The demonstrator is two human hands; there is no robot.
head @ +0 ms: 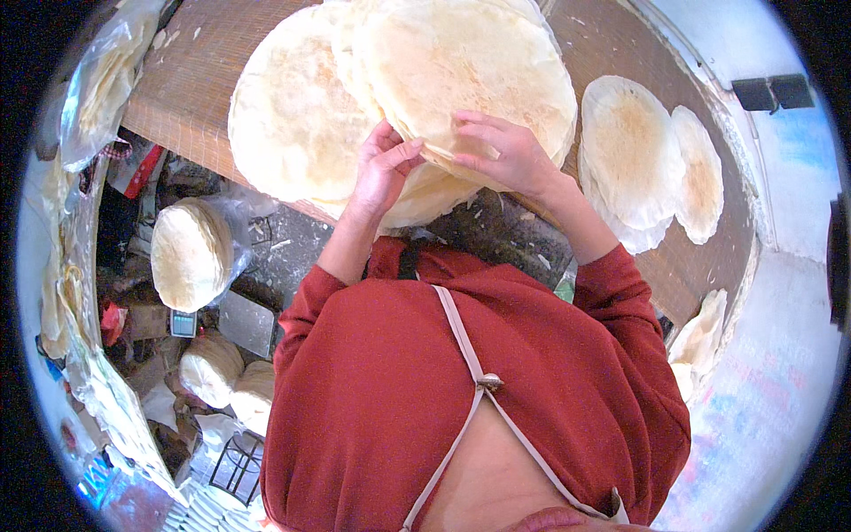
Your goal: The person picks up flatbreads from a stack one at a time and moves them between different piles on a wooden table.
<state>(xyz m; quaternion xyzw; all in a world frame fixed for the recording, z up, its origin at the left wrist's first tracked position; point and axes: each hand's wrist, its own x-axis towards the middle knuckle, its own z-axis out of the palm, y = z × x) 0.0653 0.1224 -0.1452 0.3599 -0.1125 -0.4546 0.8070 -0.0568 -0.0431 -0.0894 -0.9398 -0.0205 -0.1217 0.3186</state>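
Note:
A broad round flatbread point(465, 73) lies uppermost on overlapping flatbreads in front of me. My left hand point(387, 166) is at its near left edge, with thumb and fingers closed on the rim. My right hand point(508, 154) rests over the near part of the same bread, fingers spread and thumb apart. Another large flatbread point(292, 113) lies to the left, partly under the top one. More bread edges point(432, 196) show below my hands, overhanging the table's near side.
The brown table point(193, 80) carries thinner flatbreads point(628, 149) at right. Below left, a bread stack point(193, 256) in clear plastic sits by a small display point(183, 324). Lower down are more bread stacks point(211, 369) and a black metal rack point(236, 469). Bagged bread point(106, 93) lies upper left.

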